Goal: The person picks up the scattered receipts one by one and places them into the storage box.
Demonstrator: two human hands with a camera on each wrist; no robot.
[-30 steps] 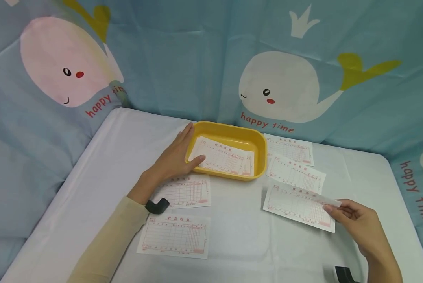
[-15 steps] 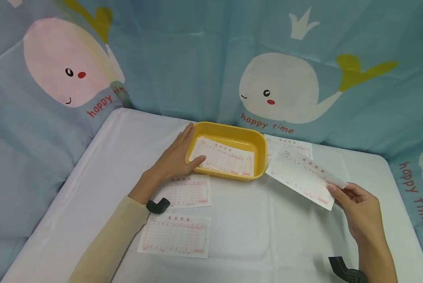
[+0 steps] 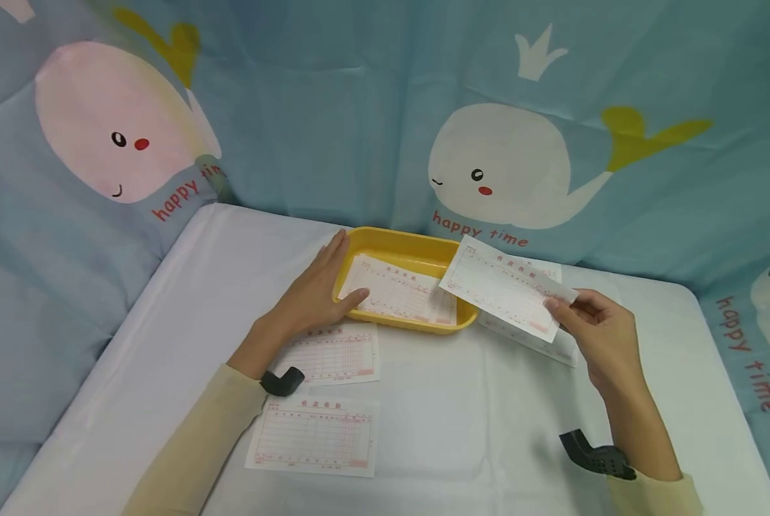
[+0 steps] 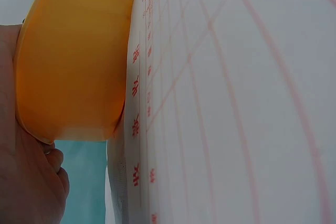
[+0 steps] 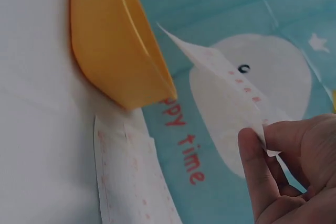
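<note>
My right hand (image 3: 607,333) pinches a receipt slip (image 3: 501,287), white with red print, between thumb and fingers at its right end. The slip's left end tilts up and overlaps the right side of the yellow plastic tray (image 3: 417,327). Inside the tray lie several overlapping receipt slips (image 3: 394,290). My left hand (image 3: 307,297) rests at the tray's left end, its fingers straight along the side and its thumb over the near rim. In the right wrist view the pinched slip (image 5: 223,74) bends slightly, held above another slip (image 5: 136,177) on the table.
Two receipt slips lie left of centre, one (image 3: 336,355) partly under the left forearm and one (image 3: 314,441) nearer the front. Two more slips (image 3: 533,344) lie right of the tray, partly hidden by the held one. A blue printed curtain (image 3: 320,136) hangs behind the table.
My right hand has lifted its receipt slip and moved it left and back, from over the right-hand slips to the tray's right side. The left hand has stayed at the tray.
</note>
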